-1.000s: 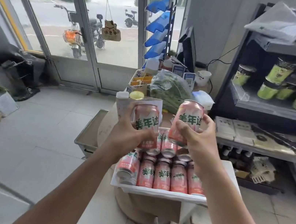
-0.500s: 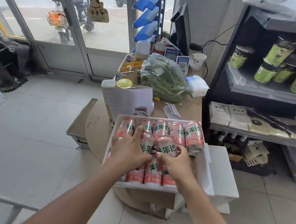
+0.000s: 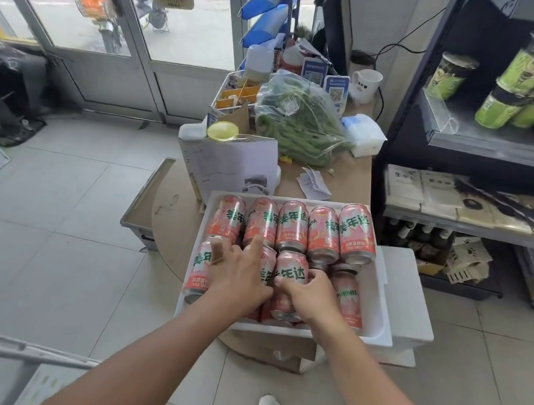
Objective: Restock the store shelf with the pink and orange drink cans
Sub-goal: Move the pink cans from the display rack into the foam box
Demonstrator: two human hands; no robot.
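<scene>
Viewed lower and closer than a second ago, with the dark store shelf (image 3: pixel 508 155) at the right and the white foam tray (image 3: pixel 384 289) in the middle, set against the counter (image 3: pixel 347 186). Held up then at chest height, one per hand: two pink and orange drink cans (image 3: pixel 356 233). Lowered since into the tray, among the others lying on their sides in two rows. Five in the back row, none gripped. Left hand (image 3: pixel 236 281) spread loosely over the front row, index finger straight and reaching to a back-row can, thumb out to the side, clamped on nothing. Right hand (image 3: pixel 312 296) curled on a front-row can (image 3: pixel 292 270), thumb across its face, fingers hooked over its far side. Judged from that: nothing delivered to the shelf yet, perhaps a regrouping before a fresh pick, restocking barely begun. Hidden under both palms: most of the front row, so no sure count there, nor any telling whether the left palm presses or merely hovers. Cut off at the right edge: the shelf's far end, so no knowing which level awaits these cans. Too small and blurred to read: the fine print below the big green characters.
</scene>
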